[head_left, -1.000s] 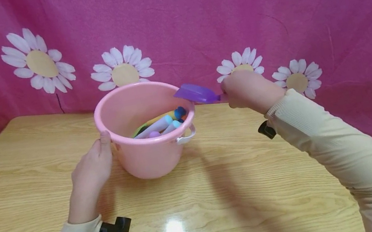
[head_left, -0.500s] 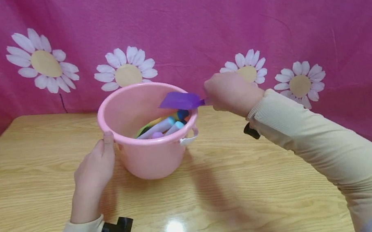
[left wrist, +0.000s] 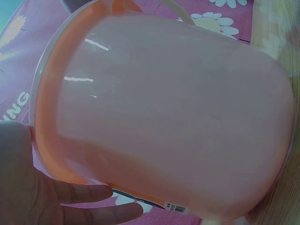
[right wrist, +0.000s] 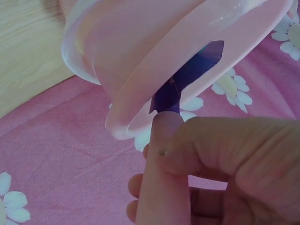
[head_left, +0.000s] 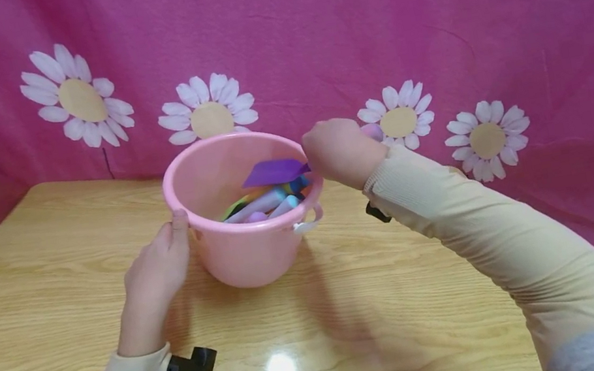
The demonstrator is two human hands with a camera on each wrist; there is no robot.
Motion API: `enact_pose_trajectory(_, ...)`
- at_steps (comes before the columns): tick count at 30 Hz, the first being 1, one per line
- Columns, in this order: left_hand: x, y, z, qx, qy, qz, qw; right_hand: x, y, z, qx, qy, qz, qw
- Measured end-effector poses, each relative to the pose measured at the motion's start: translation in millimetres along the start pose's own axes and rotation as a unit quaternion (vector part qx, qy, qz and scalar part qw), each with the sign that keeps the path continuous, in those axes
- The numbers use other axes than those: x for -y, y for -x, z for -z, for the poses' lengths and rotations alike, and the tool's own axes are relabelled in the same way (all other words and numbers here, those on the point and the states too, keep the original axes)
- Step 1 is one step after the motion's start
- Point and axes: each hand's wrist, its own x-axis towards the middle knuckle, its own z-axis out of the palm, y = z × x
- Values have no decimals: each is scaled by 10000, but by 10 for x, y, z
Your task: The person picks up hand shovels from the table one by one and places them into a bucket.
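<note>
A pink bucket [head_left: 250, 257] stands upright on the table, its rim facing up. My left hand [head_left: 159, 269] grips it at the left, thumb at the rim; the left wrist view has two fingers [left wrist: 96, 211] stretched along its outer side. My right hand [head_left: 341, 151] wraps round the pink handle [right wrist: 164, 183] of a toy shovel. The shovel's purple blade [head_left: 273, 172] reaches over the right rim into the bucket's mouth, above the contents. Inside lie pale tubes with light blue ends [head_left: 261, 205], a purple rounded piece [head_left: 256, 217] and other coloured things, partly hidden.
The wooden table [head_left: 265, 343] extends in front of the bucket. Behind it hangs a magenta cloth [head_left: 293, 27] with daisies. A white handle fitting [head_left: 307, 225] juts from the bucket's right side. Each wrist carries a black camera mount [head_left: 191, 364].
My right hand has moved left with the shovel, bringing its blade from the right rim down into the bucket's mouth. The left hand keeps its place on the bucket.
</note>
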Motion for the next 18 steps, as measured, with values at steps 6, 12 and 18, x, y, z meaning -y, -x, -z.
enact_pose_trajectory(6, -10, -17, -1, 23, 2, 3, 10000, 32, -94, -7, 162, -257, -63, 9995)
enact_pose_trajectory(12, 17, -8, -30, 72, -93, 30, 9999, 96, -163, -111, -12, -129, 13, 9999)
enact_pose_trajectory(18, 34, 0, -39, 26, -68, 28, 10000, 111, -173, -170, -217, 326, 126, 9992)
